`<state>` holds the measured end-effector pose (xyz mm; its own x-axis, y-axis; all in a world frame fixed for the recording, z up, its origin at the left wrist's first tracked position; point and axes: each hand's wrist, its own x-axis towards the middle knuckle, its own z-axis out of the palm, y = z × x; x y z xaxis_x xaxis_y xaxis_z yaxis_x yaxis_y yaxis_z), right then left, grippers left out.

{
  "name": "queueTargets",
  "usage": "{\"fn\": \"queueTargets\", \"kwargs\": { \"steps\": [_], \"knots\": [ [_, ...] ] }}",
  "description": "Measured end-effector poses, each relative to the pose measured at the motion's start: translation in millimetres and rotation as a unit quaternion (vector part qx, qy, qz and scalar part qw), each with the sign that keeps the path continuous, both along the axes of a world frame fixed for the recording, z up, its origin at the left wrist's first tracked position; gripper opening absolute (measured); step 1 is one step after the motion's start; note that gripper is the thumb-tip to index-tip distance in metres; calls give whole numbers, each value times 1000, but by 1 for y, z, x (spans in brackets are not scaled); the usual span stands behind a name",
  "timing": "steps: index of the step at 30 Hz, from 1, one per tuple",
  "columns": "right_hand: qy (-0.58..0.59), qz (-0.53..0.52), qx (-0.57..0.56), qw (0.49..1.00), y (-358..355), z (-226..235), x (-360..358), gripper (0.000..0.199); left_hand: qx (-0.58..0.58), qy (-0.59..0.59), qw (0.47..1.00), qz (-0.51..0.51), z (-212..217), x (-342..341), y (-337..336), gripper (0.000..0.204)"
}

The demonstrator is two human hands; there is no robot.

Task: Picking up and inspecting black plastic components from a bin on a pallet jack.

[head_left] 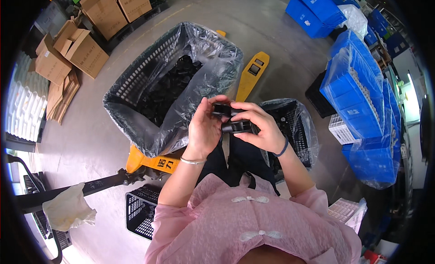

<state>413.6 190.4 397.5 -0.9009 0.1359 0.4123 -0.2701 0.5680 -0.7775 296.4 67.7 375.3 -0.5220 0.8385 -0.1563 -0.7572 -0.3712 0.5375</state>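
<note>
Mid-frame, the two bare hands meet over a large dark-green latticed plastic crate [136, 60] lined with clear film, and inside it lies a heap of black pieces [170, 89], too jumbled to count. Two pieces are up in the hands! The left hand [202, 128] has its fingers closed round the upper rounded glossy black piece [221, 111]; the right hand [263, 127] is clamped on the lower rounded glossy black piece [237, 127], just beside it. Fingers cover parts of both, so their full shape can't be made out.

Right of centre, a smaller black latticed plastic crate [301, 132], also film-lined, carries more dark bits, half hidden behind the right arm. Lower left of centre, there's a black slotted plastic crate [136, 214], its dark contents hard to read and its right side tucked behind the pink sleeve [170, 223].

Over on the right edge, blue plastic bins [351, 100] stack up under clear film, too overlapped to number. Two white slotted crates [340, 129] show at right and lower right. Upper left, four brown cardboard boxes [100, 14], the topmost cut off by the frame.
</note>
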Motion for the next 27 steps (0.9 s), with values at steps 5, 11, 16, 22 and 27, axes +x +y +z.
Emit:
{"fn": "queueTargets", "kwargs": {
  "steps": [5,11,16,22,27],
  "knots": [
    [-17,-42,13,999,7,-1,4,33,11,-20,1000,-7,-5,-14,3,37],
    [-110,-257,-5,960,69,-52,76,33,-397,281,851,199,-115,-188,-35,24],
    [-301,-294,99,902,85,-123,134,56,-663,488,568,-5,-212,-260,-96,33],
    [-359,-160,11,919,14,-158,74,58,-772,449,416,-171,-254,-226,-74,70],
    [-387,-143,197,889,-29,-170,44,40,-815,476,314,-100,-275,-198,-54,41]
  ]
}}
